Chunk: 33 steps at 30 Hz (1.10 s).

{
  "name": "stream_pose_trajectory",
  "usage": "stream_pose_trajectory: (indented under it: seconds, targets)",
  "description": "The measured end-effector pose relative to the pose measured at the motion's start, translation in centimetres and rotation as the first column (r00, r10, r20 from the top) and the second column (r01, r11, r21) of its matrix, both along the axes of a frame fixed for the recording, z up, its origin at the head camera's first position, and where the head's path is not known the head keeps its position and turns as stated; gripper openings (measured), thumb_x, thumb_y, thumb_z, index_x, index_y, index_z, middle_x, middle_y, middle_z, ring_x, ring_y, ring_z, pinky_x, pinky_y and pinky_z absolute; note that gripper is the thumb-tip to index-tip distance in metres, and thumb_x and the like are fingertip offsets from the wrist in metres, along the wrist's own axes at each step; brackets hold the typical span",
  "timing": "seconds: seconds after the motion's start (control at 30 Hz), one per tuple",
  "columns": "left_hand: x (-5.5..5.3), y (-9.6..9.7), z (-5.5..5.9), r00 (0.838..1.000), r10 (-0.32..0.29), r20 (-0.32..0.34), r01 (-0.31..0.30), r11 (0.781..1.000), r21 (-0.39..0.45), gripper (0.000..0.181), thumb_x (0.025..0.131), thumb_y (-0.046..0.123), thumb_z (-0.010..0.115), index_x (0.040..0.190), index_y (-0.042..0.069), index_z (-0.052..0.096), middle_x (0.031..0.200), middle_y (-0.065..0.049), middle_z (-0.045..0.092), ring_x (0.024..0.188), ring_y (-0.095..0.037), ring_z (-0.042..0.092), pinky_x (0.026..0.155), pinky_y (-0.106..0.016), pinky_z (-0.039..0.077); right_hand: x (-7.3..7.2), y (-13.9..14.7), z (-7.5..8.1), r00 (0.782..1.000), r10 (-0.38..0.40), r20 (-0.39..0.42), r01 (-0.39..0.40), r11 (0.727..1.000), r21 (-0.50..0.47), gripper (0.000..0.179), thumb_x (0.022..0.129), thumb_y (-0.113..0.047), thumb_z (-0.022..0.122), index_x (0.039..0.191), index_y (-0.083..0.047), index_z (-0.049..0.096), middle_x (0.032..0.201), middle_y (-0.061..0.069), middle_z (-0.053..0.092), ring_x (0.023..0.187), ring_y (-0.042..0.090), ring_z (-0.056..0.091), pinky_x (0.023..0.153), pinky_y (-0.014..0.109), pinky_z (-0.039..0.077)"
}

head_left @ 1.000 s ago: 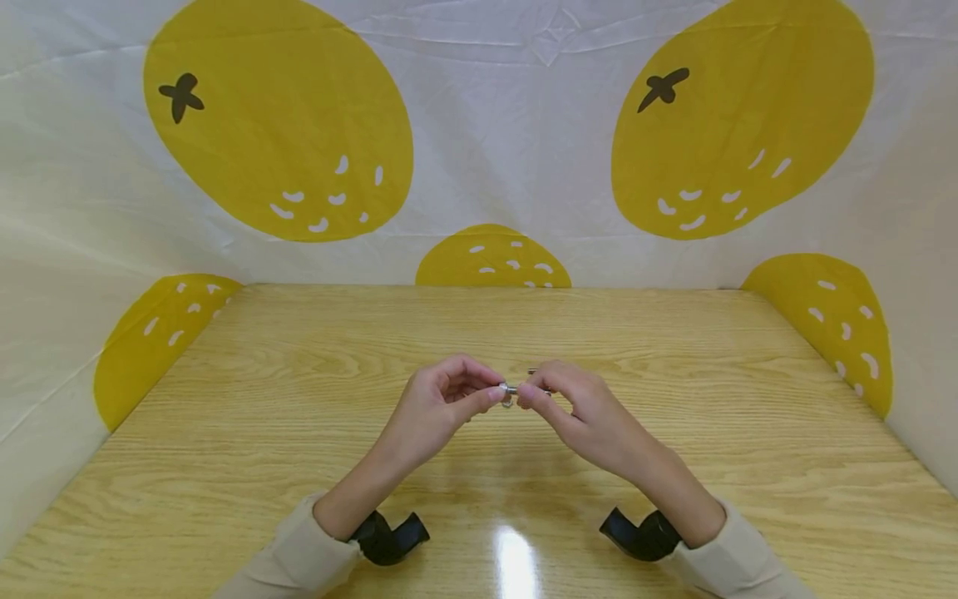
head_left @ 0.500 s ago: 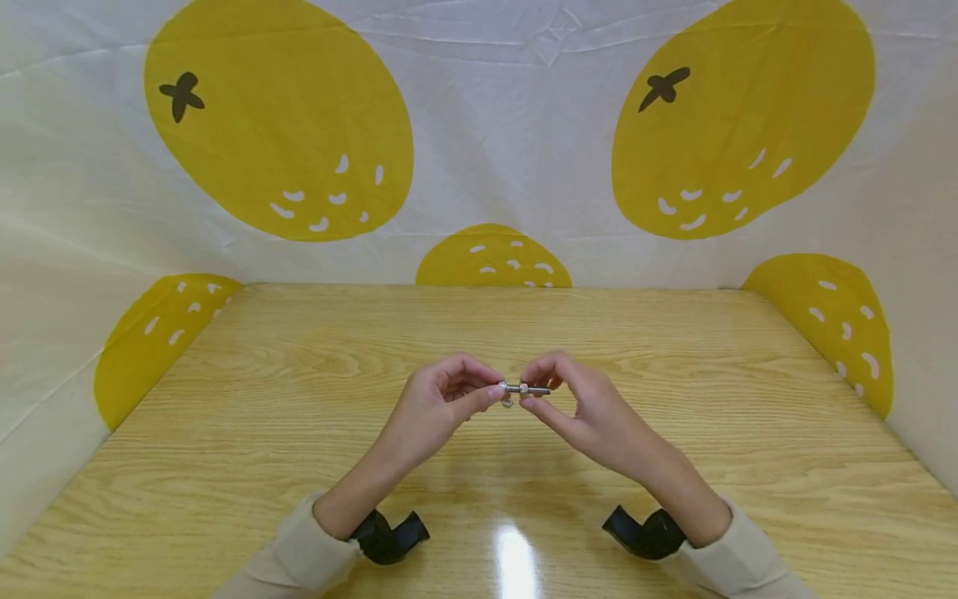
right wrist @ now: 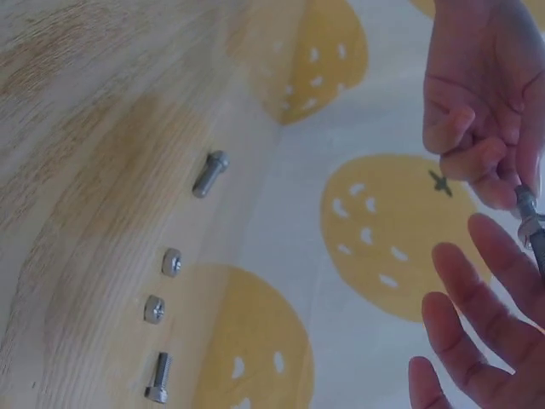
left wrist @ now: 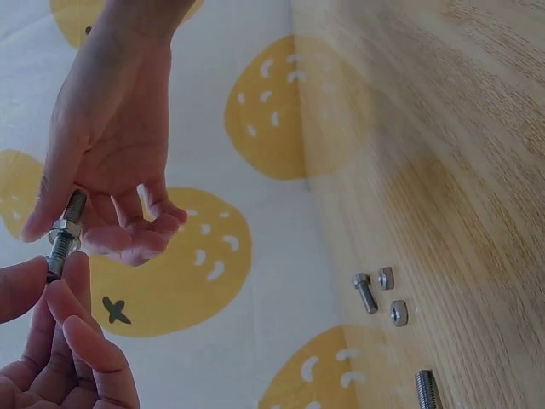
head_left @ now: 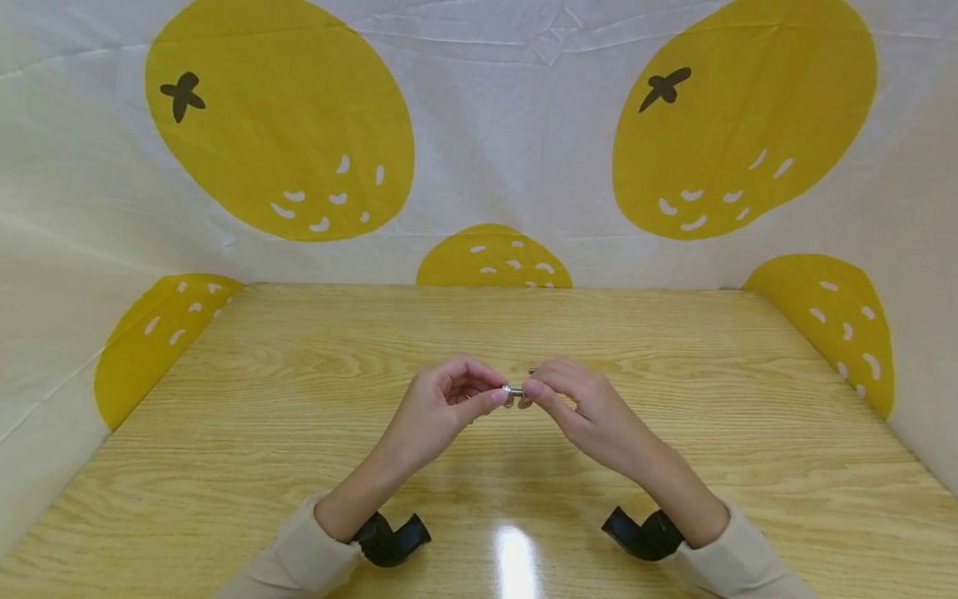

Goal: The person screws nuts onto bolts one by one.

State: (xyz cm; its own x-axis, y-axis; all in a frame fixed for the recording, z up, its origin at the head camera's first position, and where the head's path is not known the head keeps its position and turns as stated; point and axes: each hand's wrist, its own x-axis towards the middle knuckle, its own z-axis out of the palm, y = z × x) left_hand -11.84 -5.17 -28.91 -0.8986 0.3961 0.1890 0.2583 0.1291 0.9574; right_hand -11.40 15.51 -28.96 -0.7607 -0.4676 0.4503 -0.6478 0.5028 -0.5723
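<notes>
My left hand [head_left: 441, 399] pinches the head of a steel bolt [head_left: 515, 391] between thumb and fingertips, holding it level above the table. A hex nut [left wrist: 66, 228] sits partway along the bolt's thread. My right hand [head_left: 572, 399] has thumb and index finger at that nut, and its fingers hide the nut and the bolt's free end in the head view. In the right wrist view the other right fingers [right wrist: 464, 290] spread loosely below the bolt.
On the wooden table [head_left: 299, 466] lie two loose nuts [right wrist: 171, 262] and two more bolts [right wrist: 209, 175], largely hidden behind the hands in the head view. A white cloth [head_left: 509, 150] with yellow fruit prints rises around the table's back and sides.
Half a second ago the right fingers were parted, showing the nut and bolt end. Now thumb and index finger have come together over them. The left hand keeps its pinch, almost still.
</notes>
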Motion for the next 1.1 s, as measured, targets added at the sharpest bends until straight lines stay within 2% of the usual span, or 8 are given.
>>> stream_pose_trajectory:
  seconds: [0.1,0.23,0.4,0.53,0.83,0.93,1.03,1.1]
  targets:
    - [-0.01,0.05,0.01,1.0,0.004,0.003,-0.004,1.0,-0.005,0.018,0.087,0.016,0.066,0.1,0.005,0.063,0.093,-0.011,0.067,0.077,-0.017,0.062,0.064,-0.022,0.049,0.11,0.07,0.21,0.998,-0.042,0.043,0.042,0.999,0.019,0.013,0.094,-0.024,0.055,0.1,-0.017,0.065,0.096,-0.006,0.064,0.091,0.007,0.054,0.076,0.029,0.048]
    - [-0.04,-0.02,0.06,1.0,0.024,0.002,-0.024,1.0,-0.017,0.016,0.087,0.016,0.066,0.099,0.005,0.064,0.092,-0.01,0.067,0.076,-0.017,0.061,0.064,-0.022,0.048,0.26,0.07,0.31,0.997,-0.06,0.051,0.059,0.998,0.01,0.029,0.087,-0.024,0.067,0.113,-0.015,0.058,0.104,-0.007,0.062,0.094,0.008,0.053,0.079,0.028,0.047]
    - [-0.1,-0.12,0.16,0.999,0.031,0.01,-0.03,0.999,-0.015,0.016,0.087,0.016,0.066,0.098,0.006,0.065,0.091,-0.01,0.068,0.074,-0.016,0.06,0.061,-0.021,0.046,0.1,-0.02,0.06,0.997,0.003,-0.077,-0.005,1.0,-0.029,0.025,0.083,-0.01,0.069,0.104,-0.011,0.056,0.098,-0.005,0.062,0.091,0.008,0.056,0.081,0.027,0.048]
    - [-0.12,-0.16,0.21,1.0,0.026,0.01,-0.026,1.0,-0.011,0.016,0.087,0.017,0.067,0.098,0.005,0.065,0.091,-0.009,0.068,0.073,-0.016,0.06,0.06,-0.021,0.045,0.03,-0.02,-0.14,0.992,0.019,-0.124,-0.024,0.999,-0.034,0.021,0.084,-0.007,0.068,0.102,-0.01,0.057,0.097,-0.005,0.062,0.091,0.008,0.056,0.081,0.027,0.049]
    - [-0.09,-0.17,0.14,1.0,0.015,0.004,-0.015,1.0,-0.001,0.018,0.086,0.018,0.067,0.099,0.005,0.064,0.093,-0.011,0.068,0.076,-0.017,0.062,0.063,-0.022,0.049,0.01,-0.02,-0.21,0.998,0.012,-0.062,-0.014,1.0,-0.026,0.004,0.092,-0.013,0.058,0.095,-0.015,0.061,0.092,-0.006,0.06,0.087,0.006,0.053,0.075,0.026,0.047]
    - [-0.06,-0.13,0.16,1.0,0.014,0.008,-0.014,1.0,-0.001,0.018,0.086,0.017,0.067,0.099,0.005,0.064,0.094,-0.013,0.068,0.078,-0.017,0.063,0.065,-0.023,0.05,-0.04,0.03,0.03,1.0,-0.012,-0.028,0.012,1.0,-0.013,0.011,0.095,-0.016,0.054,0.09,-0.017,0.063,0.088,-0.006,0.061,0.084,0.005,0.053,0.074,0.027,0.048]
    - [-0.02,-0.11,0.2,1.0,0.018,0.011,-0.018,1.0,-0.004,0.018,0.086,0.017,0.067,0.099,0.005,0.064,0.094,-0.013,0.068,0.078,-0.017,0.063,0.066,-0.023,0.05,0.05,0.14,0.21,0.999,-0.041,-0.016,0.041,0.999,-0.003,0.008,0.092,-0.02,0.058,0.096,-0.017,0.065,0.092,-0.008,0.062,0.086,0.005,0.053,0.075,0.027,0.048]
    - [-0.01,-0.11,0.22,1.0,0.023,0.011,-0.023,1.0,-0.006,0.017,0.086,0.016,0.067,0.099,0.005,0.064,0.093,-0.011,0.068,0.077,-0.017,0.062,0.065,-0.023,0.05,0.14,0.18,0.25,0.999,-0.041,-0.028,0.04,0.999,-0.008,0.014,0.088,-0.019,0.064,0.102,-0.017,0.063,0.096,-0.009,0.062,0.088,0.005,0.053,0.076,0.026,0.047]
